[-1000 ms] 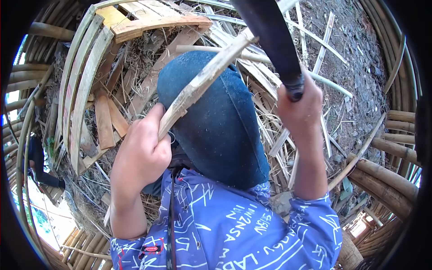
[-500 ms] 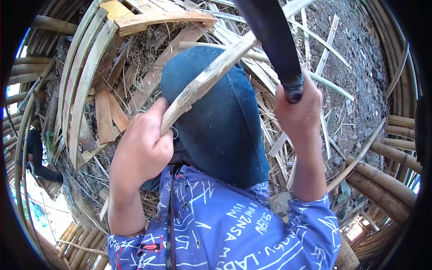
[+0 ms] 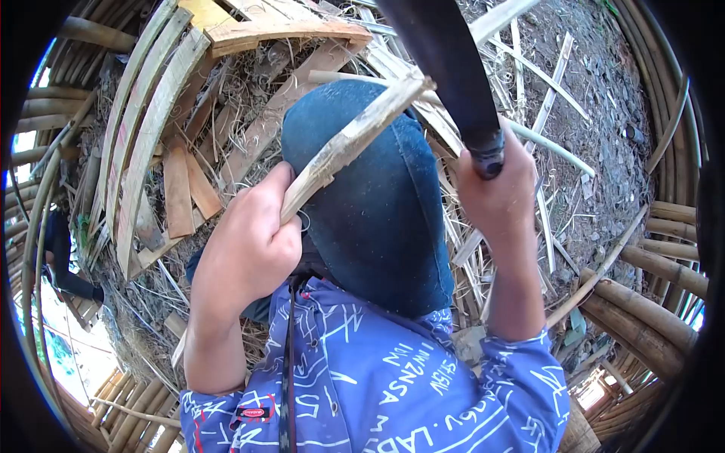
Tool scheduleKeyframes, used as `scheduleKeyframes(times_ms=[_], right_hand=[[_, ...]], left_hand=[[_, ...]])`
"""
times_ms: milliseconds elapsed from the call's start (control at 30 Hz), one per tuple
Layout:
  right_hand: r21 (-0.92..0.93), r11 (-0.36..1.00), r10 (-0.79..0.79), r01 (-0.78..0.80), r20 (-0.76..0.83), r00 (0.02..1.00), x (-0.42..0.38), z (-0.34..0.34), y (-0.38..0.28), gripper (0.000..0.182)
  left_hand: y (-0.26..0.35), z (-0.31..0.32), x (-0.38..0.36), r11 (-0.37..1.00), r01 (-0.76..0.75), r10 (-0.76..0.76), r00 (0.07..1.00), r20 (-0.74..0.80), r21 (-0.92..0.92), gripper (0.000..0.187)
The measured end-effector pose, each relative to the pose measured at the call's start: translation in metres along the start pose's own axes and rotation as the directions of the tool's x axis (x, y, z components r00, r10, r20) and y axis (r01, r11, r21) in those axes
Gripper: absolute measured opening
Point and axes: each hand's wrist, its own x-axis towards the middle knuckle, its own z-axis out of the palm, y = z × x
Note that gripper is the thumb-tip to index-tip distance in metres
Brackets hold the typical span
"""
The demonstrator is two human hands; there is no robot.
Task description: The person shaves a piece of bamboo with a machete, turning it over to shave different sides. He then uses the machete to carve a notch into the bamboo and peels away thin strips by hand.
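Note:
My left hand is closed round the lower end of a rough wooden stick, which slants up to the right across my dark-trousered knee. The stick's surface looks hacked and splintered. On the right, my right hand grips the handle of a large dark blade. The blade points up and runs out of the top of the view. Its edge is close to the stick's upper end; whether they touch I cannot tell.
A wooden frame of curved slats stands at upper left. Split strips and shavings litter the ground. Thick bamboo poles lie at right. At the far left edge, part of another person in dark clothing shows.
The stick's far part beyond the blade now looks separate from the held piece, which ends just left of the blade. My left hand has shifted slightly right, and the blade slightly left.

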Motion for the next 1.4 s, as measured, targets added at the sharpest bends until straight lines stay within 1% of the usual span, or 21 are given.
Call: scheduleKeyframes(times_ms=[133, 200, 233, 267, 400, 467, 533, 600, 633, 667, 733, 767, 800, 867, 933, 1067, 1133, 1200, 1267, 1300, 1400], right_hand=[[0.019, 0.983, 0.182, -0.183, 0.052, 0.982, 0.01, -0.002, -0.006, 0.033], [0.041, 0.998, 0.053, -0.053, 0.01, 0.999, -0.002, 0.008, -0.013, 0.032], [-0.019, 0.995, -0.101, 0.101, -0.021, 0.995, -0.005, 0.013, -0.001, 0.031], [-0.02, 0.995, -0.1, 0.1, -0.028, 0.995, -0.001, 0.008, 0.001, 0.031], [-0.005, 0.989, 0.15, -0.151, -0.047, 0.988, 0.01, 0.006, -0.006, 0.029], [0.026, 0.993, 0.118, -0.118, 0.007, 0.993, -0.005, 0.012, -0.016, 0.033], [-0.076, 0.995, -0.067, 0.071, 0.053, 0.996, -0.009, 0.011, -0.006, 0.032], [-0.123, 0.991, -0.042, 0.046, 0.036, 0.998, 0.005, -0.001, -0.003, 0.026], [-0.084, 0.995, 0.044, -0.047, -0.033, 0.998, 0.01, -0.001, -0.002, 0.023], [-0.03, 0.972, 0.235, -0.235, 0.03, 0.971, 0.014, -0.002, -0.016, 0.025], [0.059, 0.988, 0.147, -0.145, -0.02, 0.989, 0.0, 0.014, -0.011, 0.027], [-0.033, 0.998, -0.051, 0.05, -0.009, 0.999, -0.005, 0.017, -0.01, 0.028], [0.007, 1.0, 0.017, -0.018, 0.074, 0.997, -0.011, 0.016, -0.015, 0.028], [-0.076, 0.994, -0.08, 0.082, 0.04, 0.996, -0.004, 0.006, -0.009, 0.025], [0.016, 0.994, 0.112, -0.113, 0.033, 0.993, 0.007, 0.003, -0.014, 0.024], [0.014, 0.999, -0.051, 0.051, 0.037, 0.998, -0.016, 0.02, -0.021, 0.027], [-0.004, 1.0, -0.015, 0.015, 0.139, 0.99, -0.004, 0.007, -0.019, 0.027], [-0.01, 0.995, 0.1, -0.099, 0.09, 0.991, 0.004, 0.006, -0.02, 0.027], [0.044, 0.994, 0.091, -0.099, 0.152, 0.984, -0.008, 0.014, -0.028, 0.03], [-0.071, 0.995, -0.057, 0.066, 0.121, 0.991, -0.015, 0.016, -0.025, 0.032], [-0.105, 0.994, 0.006, 0.013, 0.179, 0.984, 0.0, 0.006, -0.018, 0.033]], left_hand=[[0.001, 0.0, 0.002, 0.997, 0.064, -0.062, 0.997, 0.037, -0.036, 0.02], [0.0, -0.002, 0.0, 0.996, 0.083, -0.082, 0.996, 0.045, -0.024, 0.021], [-0.001, -0.002, -0.002, 0.998, 0.056, -0.056, 0.998, 0.023, -0.001, 0.021], [-0.001, -0.001, -0.001, 0.999, 0.025, -0.025, 1.0, 0.006, 0.024, 0.022], [0.0, 0.0, -0.001, 0.998, 0.062, -0.061, 0.998, 0.034, -0.015, 0.021], [0.0, 0.001, 0.0, 0.997, 0.068, -0.069, 0.998, 0.009, 0.035, 0.021], [0.001, -0.003, 0.002, 0.995, 0.076, -0.078, 0.996, 0.034, 0.065, 0.022], [0.002, -0.007, 0.002, 0.996, 0.092, -0.093, 0.99, 0.105, 0.009, 0.023], [0.001, -0.005, 0.002, 0.995, 0.098, -0.099, 0.989, 0.109, 0.008, 0.023], [-0.002, -0.002, 0.002, 0.996, 0.094, -0.093, 0.992, 0.084, 0.0, 0.022], [-0.003, 0.0, 0.002, 0.997, 0.081, -0.081, 0.996, 0.047, -0.009, 0.022], [-0.003, -0.001, 0.002, 0.996, 0.083, -0.082, 0.995, 0.056, -0.023, 0.022], [-0.003, -0.002, 0.003, 0.996, 0.084, -0.081, 0.994, 0.069, -0.034, 0.021], [-0.001, -0.002, 0.004, 0.998, 0.064, -0.064, 0.996, 0.056, -0.009, 0.021], [0.0, 0.0, 0.002, 0.998, 0.062, -0.062, 0.998, 0.032, 0.001, 0.022], [-0.001, -0.003, 0.003, 0.999, 0.047, -0.047, 0.999, 0.008, -0.008, 0.02], [-0.002, -0.003, 0.006, 0.996, 0.076, -0.073, 0.995, 0.072, -0.042, 0.02], [0.0, -0.001, 0.004, 1.0, -0.011, 0.011, 1.0, -0.028, -0.014, 0.019], [-0.005, 0.001, 0.005, 1.0, 0.003, -0.004, 0.999, -0.044, -0.015, 0.019], [-0.006, 0.001, 0.006, 1.0, 0.011, -0.011, 0.998, -0.055, -0.011, 0.019], [-0.008, -0.001, 0.011, 0.994, 0.032, -0.032, 0.999, 0.005, -0.103, 0.019]])
